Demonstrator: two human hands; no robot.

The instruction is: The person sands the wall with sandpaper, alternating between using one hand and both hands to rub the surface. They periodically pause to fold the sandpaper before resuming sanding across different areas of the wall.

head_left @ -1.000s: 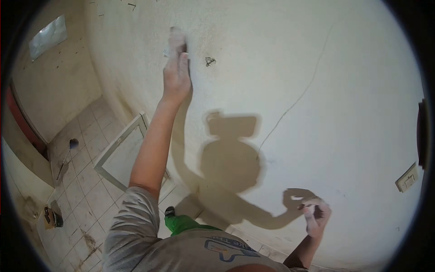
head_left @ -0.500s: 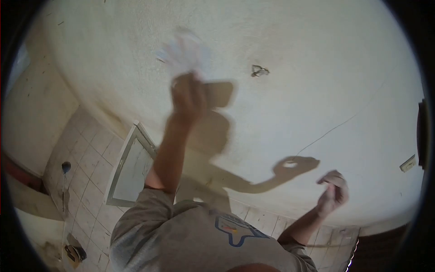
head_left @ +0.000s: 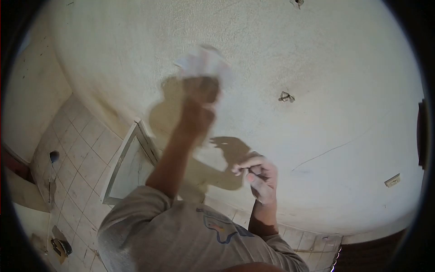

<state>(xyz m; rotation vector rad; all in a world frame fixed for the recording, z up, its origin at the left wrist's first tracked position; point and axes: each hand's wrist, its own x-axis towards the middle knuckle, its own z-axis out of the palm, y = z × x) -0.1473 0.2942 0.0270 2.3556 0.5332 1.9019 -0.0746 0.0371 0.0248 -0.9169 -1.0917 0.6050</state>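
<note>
My left hand (head_left: 199, 97) is raised against the pale wall, smeared by motion. Its fingers press a whitish, blurred sheet (head_left: 204, 61) to the wall surface; the sheet's exact kind cannot be made out. Lower and to the right, my right hand (head_left: 262, 177) is held up in front of the wall, dusted white, its fingers loosely bent and partly apart. Nothing shows between its thumb and fingers. Shadows of both hands fall on the wall.
Wires stick out of a wall hole (head_left: 286, 97), and another hole (head_left: 297, 3) is at the top edge. A switch plate (head_left: 392, 180) is on the right. A white-framed panel (head_left: 131, 165) stands at left by the tiled floor (head_left: 81, 149).
My right hand has moved left, closer to my body's middle, and its fingers have loosened. My left hand has shifted right and slightly down with the sheet. The view has turned a little.
</note>
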